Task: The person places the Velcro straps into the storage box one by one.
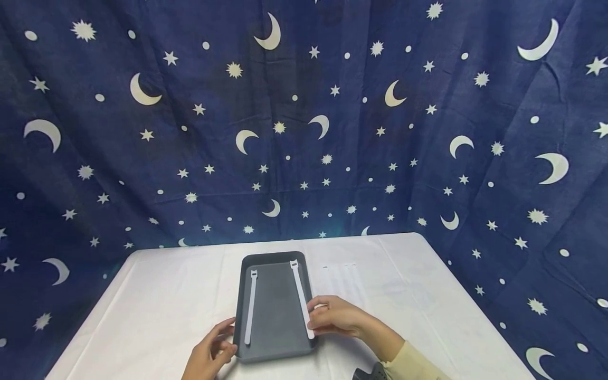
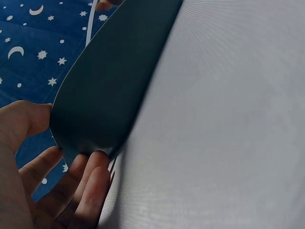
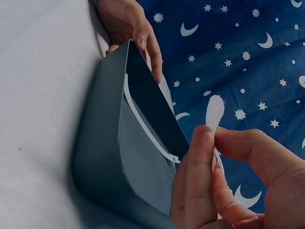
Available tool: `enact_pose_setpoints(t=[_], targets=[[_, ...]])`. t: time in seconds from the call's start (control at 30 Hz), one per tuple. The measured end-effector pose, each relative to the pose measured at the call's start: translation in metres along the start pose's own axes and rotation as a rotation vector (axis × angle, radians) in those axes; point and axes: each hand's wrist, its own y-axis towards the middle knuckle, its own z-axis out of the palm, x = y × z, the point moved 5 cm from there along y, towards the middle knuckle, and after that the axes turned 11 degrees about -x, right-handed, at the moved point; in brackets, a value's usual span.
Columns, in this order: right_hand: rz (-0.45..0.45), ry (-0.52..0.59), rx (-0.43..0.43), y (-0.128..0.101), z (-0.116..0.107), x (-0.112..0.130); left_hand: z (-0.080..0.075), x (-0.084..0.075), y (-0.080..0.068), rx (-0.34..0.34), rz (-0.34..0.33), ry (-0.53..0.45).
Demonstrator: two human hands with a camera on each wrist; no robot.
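A dark grey rectangular tray point(image 1: 275, 316) sits low in the centre of the head view, on a table covered with a white cloth point(image 1: 157, 306). Two white straps lie lengthwise in it: the left strap point(image 1: 249, 309) flat along the tray's left side, the right strap point(image 1: 301, 295) running along its right side towards the lower edge.

The right hand point(image 1: 334, 316), just right of the tray, pinches the near end of the right strap between thumb and fingertips; the right wrist view shows that rounded end point(image 3: 214, 114) held up between the curled fingers point(image 3: 198, 176).

The left hand point(image 1: 211, 353), at the lower left of the tray, has its fingers curled against the tray's near left corner point(image 2: 90, 129), thumb on one side, fingertips on the other.

Behind the table hangs a dark blue backdrop with moons and stars point(image 1: 304, 116).
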Motion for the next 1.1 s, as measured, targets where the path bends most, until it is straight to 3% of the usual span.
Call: enact_pose_setpoints(t=[0.4,1.1], targets=[[-0.006,0.003,0.014,0.017,0.026,0.006,-0.004,-0.003,0.001,0.01,0.001,0.005],[0.022,0.031,0.0,0.035,0.056,-0.007,0.001,0.002,0.001,0.004,0.009,-0.022]])
